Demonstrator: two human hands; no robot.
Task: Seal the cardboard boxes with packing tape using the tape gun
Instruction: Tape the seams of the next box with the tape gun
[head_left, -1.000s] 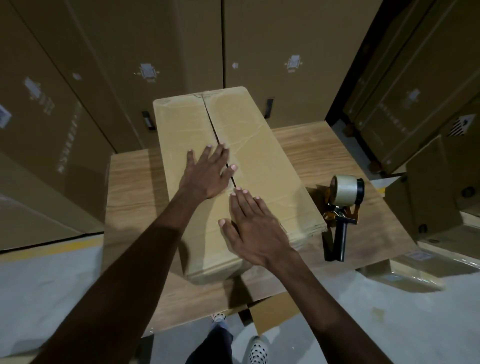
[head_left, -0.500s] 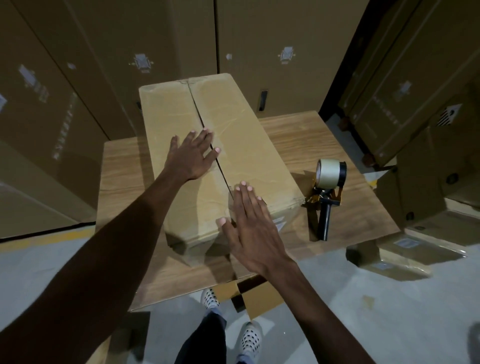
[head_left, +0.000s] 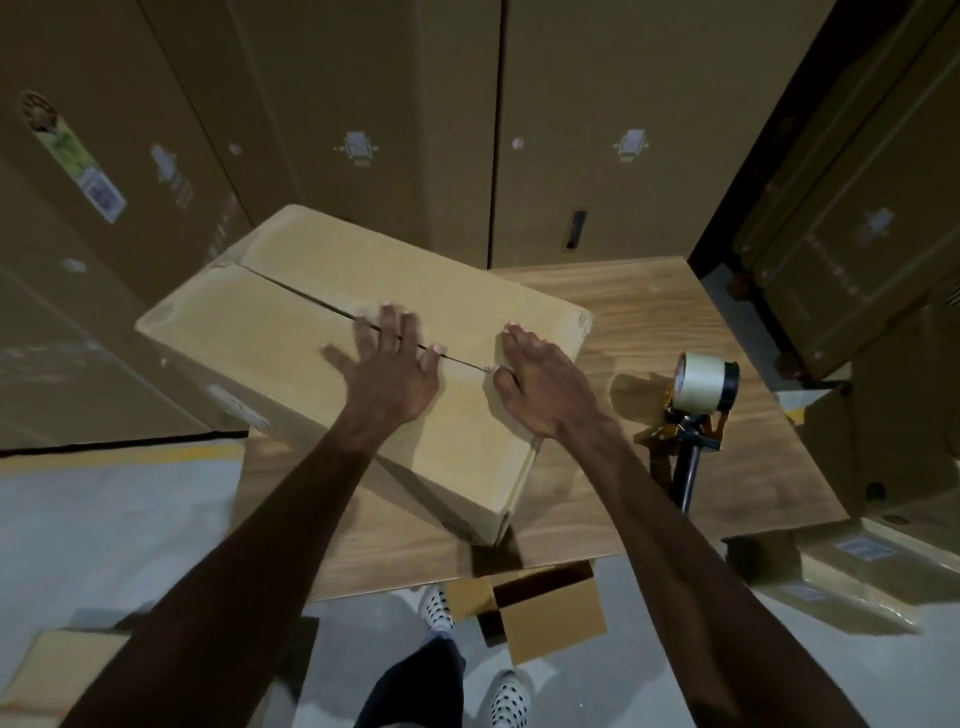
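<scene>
Here's the cardboard box (head_left: 291, 332), long and plain brown, lying askew on the wooden table (head_left: 649, 312) with its far-left end hanging out past the table edge. Two top flaps meet in a dark seam (head_left: 311, 299) running its length, bare cardboard with no tape on it. The surface is smooth and matte, a little dented at the corners. The left hand (head_left: 389, 369) lies flat across the seam, fingers spread and straight, pressing down. The right hand (head_left: 535, 379) rests flat near the box's right end, fingers together, grasping nothing. Just right of the box, apart from it, the tape gun (head_left: 696, 415) lies on the table, a pale roll on top, black handle pointing this way. The table shows light wood grain. Tall brown cartons (head_left: 623, 130) wall in the space behind.
</scene>
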